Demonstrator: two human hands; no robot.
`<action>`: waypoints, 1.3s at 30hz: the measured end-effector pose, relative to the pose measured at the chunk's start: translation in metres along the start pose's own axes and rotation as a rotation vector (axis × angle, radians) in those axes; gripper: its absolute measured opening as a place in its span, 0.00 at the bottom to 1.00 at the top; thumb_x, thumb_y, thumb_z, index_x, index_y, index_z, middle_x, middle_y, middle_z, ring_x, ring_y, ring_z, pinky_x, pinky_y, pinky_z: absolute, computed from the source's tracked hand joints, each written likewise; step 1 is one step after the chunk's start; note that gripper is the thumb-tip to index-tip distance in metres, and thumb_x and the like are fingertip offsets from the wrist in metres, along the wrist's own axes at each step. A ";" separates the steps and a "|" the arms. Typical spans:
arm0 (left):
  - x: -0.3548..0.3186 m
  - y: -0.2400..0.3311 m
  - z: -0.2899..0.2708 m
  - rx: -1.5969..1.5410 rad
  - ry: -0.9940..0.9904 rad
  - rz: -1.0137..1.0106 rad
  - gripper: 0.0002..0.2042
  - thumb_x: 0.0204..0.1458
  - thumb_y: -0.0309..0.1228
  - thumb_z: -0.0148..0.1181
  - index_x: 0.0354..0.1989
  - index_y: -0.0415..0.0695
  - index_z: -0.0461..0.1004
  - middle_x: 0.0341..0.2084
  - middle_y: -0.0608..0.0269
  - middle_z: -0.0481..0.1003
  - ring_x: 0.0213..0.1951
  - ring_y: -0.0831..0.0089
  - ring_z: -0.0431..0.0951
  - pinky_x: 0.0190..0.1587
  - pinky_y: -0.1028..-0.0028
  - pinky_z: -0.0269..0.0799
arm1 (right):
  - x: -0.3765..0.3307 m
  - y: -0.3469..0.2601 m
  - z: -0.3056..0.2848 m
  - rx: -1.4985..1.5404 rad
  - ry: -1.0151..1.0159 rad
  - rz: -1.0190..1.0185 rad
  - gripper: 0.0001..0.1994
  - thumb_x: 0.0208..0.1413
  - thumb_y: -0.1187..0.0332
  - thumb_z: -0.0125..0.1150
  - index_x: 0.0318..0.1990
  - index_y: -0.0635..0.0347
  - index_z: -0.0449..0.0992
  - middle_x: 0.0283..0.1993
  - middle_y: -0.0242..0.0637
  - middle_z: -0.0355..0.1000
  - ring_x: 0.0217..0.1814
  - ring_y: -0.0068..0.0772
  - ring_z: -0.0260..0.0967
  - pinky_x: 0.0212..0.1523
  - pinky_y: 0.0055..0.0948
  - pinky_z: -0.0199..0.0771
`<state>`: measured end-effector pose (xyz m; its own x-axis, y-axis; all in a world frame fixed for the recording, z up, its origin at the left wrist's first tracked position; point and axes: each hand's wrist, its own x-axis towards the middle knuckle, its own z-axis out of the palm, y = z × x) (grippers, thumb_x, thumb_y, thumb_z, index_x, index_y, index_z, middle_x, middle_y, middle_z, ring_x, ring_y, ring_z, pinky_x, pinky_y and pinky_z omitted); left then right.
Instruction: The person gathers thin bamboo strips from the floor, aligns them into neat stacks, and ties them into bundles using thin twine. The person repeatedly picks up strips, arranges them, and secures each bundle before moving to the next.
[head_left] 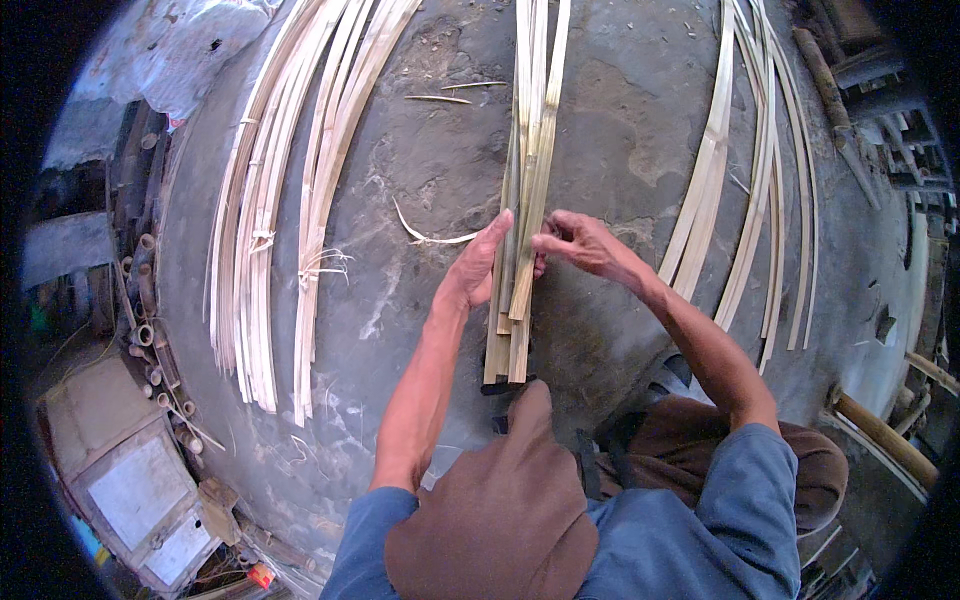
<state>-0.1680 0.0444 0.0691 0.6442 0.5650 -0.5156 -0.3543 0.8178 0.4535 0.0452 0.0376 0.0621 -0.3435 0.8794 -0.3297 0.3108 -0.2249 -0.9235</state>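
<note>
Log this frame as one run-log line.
left hand: flat against bamboo strip bundle | right hand: pinching bundle's right edge | bundle: lying on concrete floor | loose strips: both sides

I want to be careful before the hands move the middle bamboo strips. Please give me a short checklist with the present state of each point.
1. Left hand on the middle bundle of bamboo strips: ok, it touches its left side.
2. Right hand pinches a strip: ok, fingertips meet at the bundle's right edge.
3. Near ends even: not ok, they lie staggered.
4. Side piles apart: ok, left pile and right pile lie clear of the bundle.
5. Loose sliver nearby: cannot tell if it touches the hand.
</note>
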 end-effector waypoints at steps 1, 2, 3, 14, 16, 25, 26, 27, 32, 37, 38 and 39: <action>0.000 -0.001 -0.001 0.067 -0.005 0.049 0.26 0.56 0.43 0.63 0.56 0.42 0.61 0.34 0.58 0.75 0.33 0.71 0.80 0.38 0.72 0.81 | -0.001 -0.002 0.005 0.034 -0.016 -0.079 0.19 0.65 0.55 0.55 0.32 0.64 0.74 0.23 0.27 0.61 0.29 0.20 0.58 0.29 0.28 0.62; -0.001 -0.001 -0.003 0.133 -0.010 0.097 0.25 0.57 0.42 0.63 0.55 0.42 0.62 0.34 0.58 0.75 0.32 0.71 0.80 0.37 0.72 0.81 | 0.002 -0.002 0.003 0.040 0.120 -0.106 0.19 0.65 0.55 0.55 0.32 0.64 0.74 0.23 0.28 0.62 0.29 0.21 0.59 0.30 0.28 0.63; -0.001 0.000 -0.003 0.154 0.020 0.086 0.24 0.56 0.40 0.64 0.54 0.42 0.62 0.34 0.58 0.75 0.32 0.72 0.80 0.36 0.72 0.81 | 0.010 0.000 -0.007 0.043 0.262 -0.129 0.19 0.65 0.55 0.55 0.32 0.65 0.74 0.23 0.28 0.63 0.29 0.21 0.59 0.31 0.29 0.64; 0.036 0.036 0.004 0.391 0.188 0.153 0.20 0.58 0.29 0.60 0.56 0.40 0.63 0.37 0.51 0.77 0.37 0.63 0.81 0.39 0.63 0.83 | -0.009 -0.010 0.033 -0.041 -0.021 0.117 0.21 0.66 0.50 0.53 0.38 0.62 0.75 0.35 0.29 0.73 0.35 0.21 0.68 0.36 0.26 0.70; 0.036 0.042 -0.007 0.247 0.071 0.115 0.18 0.60 0.30 0.56 0.57 0.39 0.63 0.39 0.51 0.77 0.39 0.62 0.81 0.41 0.62 0.83 | -0.015 -0.011 0.045 0.270 -0.097 0.049 0.20 0.65 0.50 0.53 0.40 0.61 0.75 0.37 0.28 0.74 0.37 0.22 0.70 0.40 0.29 0.74; 0.019 0.051 -0.021 -0.081 -0.195 0.030 0.24 0.64 0.35 0.45 0.64 0.32 0.57 0.57 0.42 0.69 0.55 0.54 0.74 0.58 0.54 0.73 | -0.022 0.027 -0.001 0.449 -0.358 0.212 0.19 0.67 0.51 0.51 0.32 0.56 0.72 0.33 0.26 0.72 0.36 0.20 0.71 0.40 0.33 0.77; 0.016 0.050 -0.011 0.110 -0.110 0.120 0.23 0.61 0.31 0.50 0.63 0.33 0.59 0.54 0.44 0.72 0.53 0.57 0.76 0.56 0.56 0.76 | -0.020 0.027 -0.003 -0.011 -0.281 0.338 0.21 0.66 0.54 0.52 0.25 0.58 0.70 0.24 0.33 0.72 0.25 0.29 0.72 0.30 0.36 0.74; 0.015 0.049 -0.012 0.133 -0.080 0.135 0.23 0.60 0.30 0.52 0.62 0.33 0.60 0.53 0.45 0.73 0.52 0.58 0.77 0.54 0.58 0.77 | -0.018 0.031 -0.002 -0.301 -0.222 0.233 0.21 0.64 0.54 0.53 0.25 0.61 0.72 0.24 0.41 0.73 0.25 0.37 0.72 0.31 0.39 0.74; 0.021 0.036 -0.034 0.263 0.111 0.131 0.21 0.57 0.25 0.57 0.59 0.35 0.63 0.46 0.53 0.76 0.43 0.66 0.80 0.47 0.65 0.80 | -0.018 0.017 -0.002 -0.712 0.034 0.022 0.15 0.63 0.63 0.51 0.31 0.66 0.76 0.29 0.57 0.74 0.32 0.61 0.73 0.33 0.47 0.73; 0.030 0.029 -0.040 0.395 0.242 0.170 0.17 0.57 0.26 0.59 0.55 0.37 0.67 0.39 0.60 0.77 0.36 0.74 0.79 0.39 0.69 0.79 | -0.030 -0.023 0.018 -0.201 -0.058 -0.368 0.05 0.60 0.71 0.52 0.35 0.60 0.74 0.30 0.38 0.74 0.33 0.45 0.74 0.32 0.42 0.72; 0.028 0.031 -0.037 0.450 0.263 0.164 0.17 0.57 0.26 0.59 0.54 0.37 0.68 0.39 0.61 0.77 0.36 0.75 0.78 0.38 0.70 0.79 | -0.033 -0.040 0.024 -0.430 -0.079 -0.650 0.04 0.56 0.71 0.55 0.38 0.58 0.72 0.30 0.36 0.73 0.31 0.44 0.73 0.30 0.38 0.71; 0.028 0.031 -0.033 0.505 0.279 0.153 0.16 0.57 0.26 0.59 0.54 0.38 0.69 0.39 0.61 0.77 0.36 0.76 0.78 0.37 0.71 0.78 | -0.036 -0.053 0.035 -0.462 -0.088 -0.757 0.05 0.55 0.70 0.56 0.39 0.58 0.72 0.30 0.36 0.73 0.31 0.44 0.72 0.31 0.38 0.72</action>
<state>-0.1829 0.0891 0.0450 0.3847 0.7358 -0.5573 -0.0189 0.6099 0.7922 0.0098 0.0034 0.1156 -0.6628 0.6839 0.3049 0.2932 0.6117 -0.7347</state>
